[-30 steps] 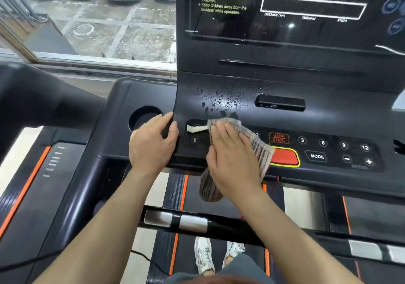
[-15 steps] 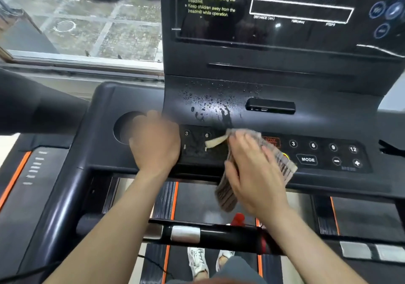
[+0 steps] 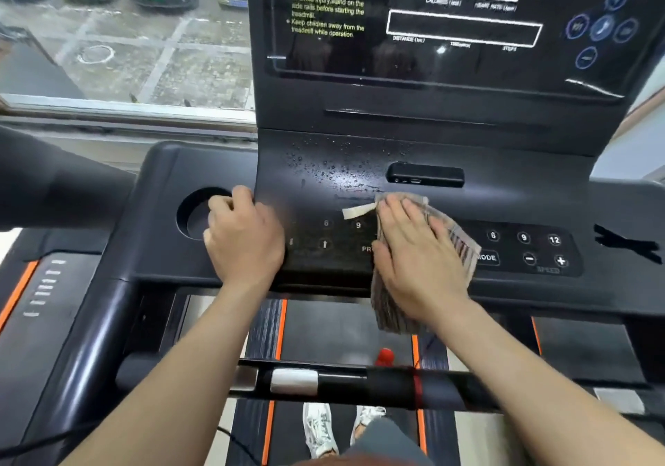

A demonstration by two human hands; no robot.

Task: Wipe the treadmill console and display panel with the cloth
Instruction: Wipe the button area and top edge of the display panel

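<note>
The black treadmill console [image 3: 511, 206] fills the middle of the view, with water droplets [image 3: 334, 168] on its sloped face. Above it stands the dark display panel [image 3: 464, 30]. My right hand [image 3: 417, 256] lies flat on a striped brown-grey cloth [image 3: 462, 242] and presses it on the middle of the button strip; the cloth's lower part hangs over the console's front edge. My left hand [image 3: 244, 238] rests on the console's left part, its fingers bent at the rim of the round cup holder [image 3: 196, 215].
Number, MODE and plus/minus buttons [image 3: 525, 249] show to the right of the cloth. A small black slot with ports [image 3: 424, 174] sits above my right hand. A black handlebar [image 3: 345, 381] crosses below my forearms. A window [image 3: 122, 33] at the left looks onto parked cars.
My right hand has slid the cloth rightward along the button strip, uncovering the left buttons and covering the red stop button. My left hand stays on the console by the cup holder.
</note>
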